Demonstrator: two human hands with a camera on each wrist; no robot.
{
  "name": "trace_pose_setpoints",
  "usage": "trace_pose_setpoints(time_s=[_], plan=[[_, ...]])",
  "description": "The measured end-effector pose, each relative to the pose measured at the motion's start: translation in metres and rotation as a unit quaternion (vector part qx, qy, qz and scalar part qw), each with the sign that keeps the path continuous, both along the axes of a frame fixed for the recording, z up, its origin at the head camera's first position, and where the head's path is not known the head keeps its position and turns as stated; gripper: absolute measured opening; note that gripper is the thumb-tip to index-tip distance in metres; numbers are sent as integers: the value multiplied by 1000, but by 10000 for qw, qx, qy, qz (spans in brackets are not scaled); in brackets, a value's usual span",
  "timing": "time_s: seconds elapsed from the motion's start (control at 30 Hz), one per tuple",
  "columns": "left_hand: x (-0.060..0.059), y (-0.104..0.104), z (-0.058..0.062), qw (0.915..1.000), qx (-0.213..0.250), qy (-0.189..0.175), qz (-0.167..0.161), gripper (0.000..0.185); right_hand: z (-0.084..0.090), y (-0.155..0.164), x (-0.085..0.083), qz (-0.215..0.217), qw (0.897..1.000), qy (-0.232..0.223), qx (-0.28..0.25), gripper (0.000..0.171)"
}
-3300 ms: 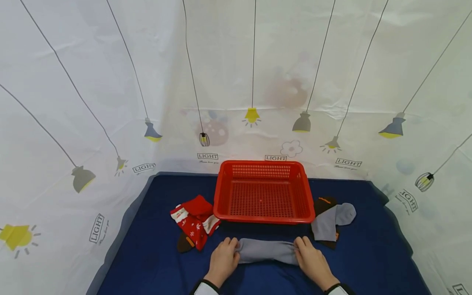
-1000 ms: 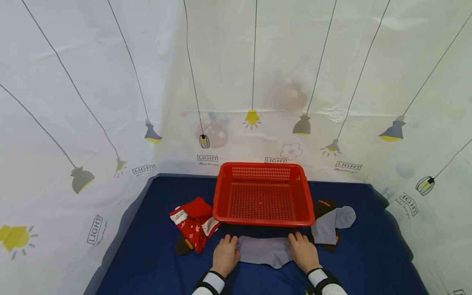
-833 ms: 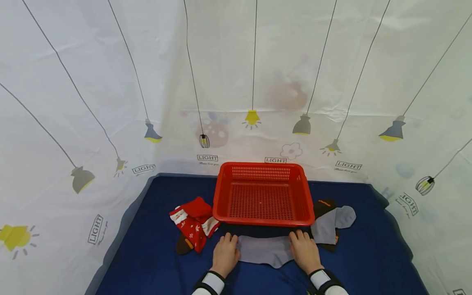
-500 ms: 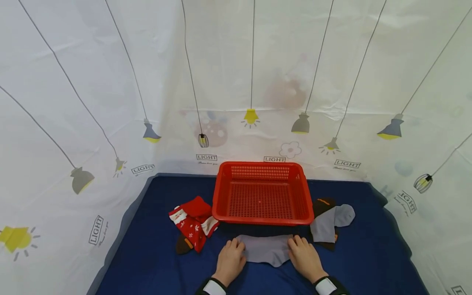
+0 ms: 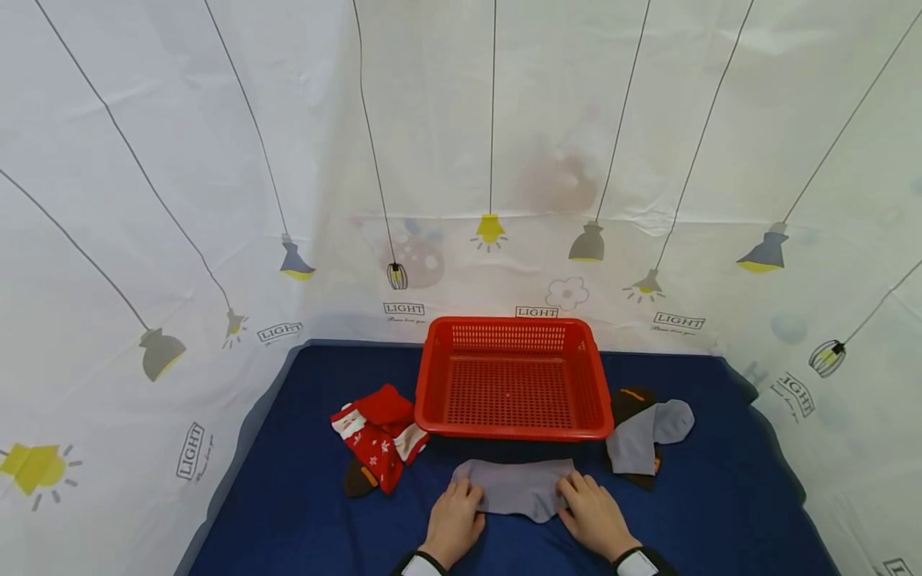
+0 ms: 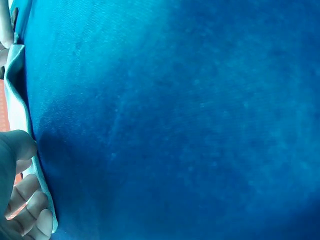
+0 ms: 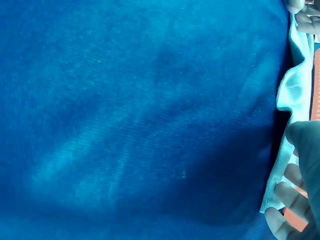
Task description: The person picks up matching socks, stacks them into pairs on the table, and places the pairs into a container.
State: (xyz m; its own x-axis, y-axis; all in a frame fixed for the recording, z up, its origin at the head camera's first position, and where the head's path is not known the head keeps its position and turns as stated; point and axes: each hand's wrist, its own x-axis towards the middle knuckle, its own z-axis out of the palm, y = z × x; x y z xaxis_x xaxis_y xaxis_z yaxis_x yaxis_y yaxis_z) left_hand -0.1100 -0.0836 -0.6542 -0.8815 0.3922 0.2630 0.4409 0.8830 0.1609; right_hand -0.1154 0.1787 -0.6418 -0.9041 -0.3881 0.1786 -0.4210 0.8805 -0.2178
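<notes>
Grey sock [image 5: 517, 490] laid lengthwise before the red basket [image 5: 513, 433], a hand at either end

From where I stand, the grey sock lies crosswise on the navy cloth [image 5: 302, 512], just in front of the basket and apart from it, on the person's side. It lies mostly flat, though its near edge ripples between the hands.

The left hand [image 5: 455, 520] rests on the end towards the basket's left side, the right hand [image 5: 596, 514] on the end towards its right. On each, the fingers are bent over the sock and the thumb stands apart from them, by the near edge. Whether either one pinches the fabric or only presses on it, I cannot tell. Black-edged white wristbands [image 5: 637, 562] show behind both.

Close by the basket's front left corner is a crumpled heap of red patterned fabric [image 5: 378, 440] with white trim and a Santa face; a dark brown piece with an orange patch [image 5: 358, 478] pokes out from under it. Near the basket's front right corner, a second grey sock [image 5: 641, 438] lies bent over brown fabric [image 5: 628, 402] with orange marks.

Behind the basket hangs a creased white backdrop [image 5: 432, 96], printed with hanging lamps [image 5: 589, 242] and the word LIGHT.
</notes>
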Motion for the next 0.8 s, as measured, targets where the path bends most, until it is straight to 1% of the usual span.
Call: trace_pose_setpoints(time_s=[0.17, 0.33, 0.43, 0.6, 0.67, 0.8], plan=[[0, 1, -1, 9999, -76, 115, 62, 25, -5, -1, -1, 20, 9999, -78, 99, 28], [-2, 3, -4, 9996, -98, 246, 131, 25, -9, -3, -1, 87, 9998, 110, 165, 29], [-4, 4, -5, 9990, -114, 390, 162, 24, -11, -5, -2, 112, 9994, 199, 261, 25], [-6, 5, -7, 9978, -162, 624, 139, 22, -10, -5, -3, 81, 9990, 202, 380, 17], [-6, 3, -6, 9981, -137, 593, 106, 22, -8, -5, -3, 46, 9990, 132, 424, 15], [-4, -1, -4, 9992, -44, 406, -41, 21, -4, -2, -2, 53, 9993, -95, 365, 13]])
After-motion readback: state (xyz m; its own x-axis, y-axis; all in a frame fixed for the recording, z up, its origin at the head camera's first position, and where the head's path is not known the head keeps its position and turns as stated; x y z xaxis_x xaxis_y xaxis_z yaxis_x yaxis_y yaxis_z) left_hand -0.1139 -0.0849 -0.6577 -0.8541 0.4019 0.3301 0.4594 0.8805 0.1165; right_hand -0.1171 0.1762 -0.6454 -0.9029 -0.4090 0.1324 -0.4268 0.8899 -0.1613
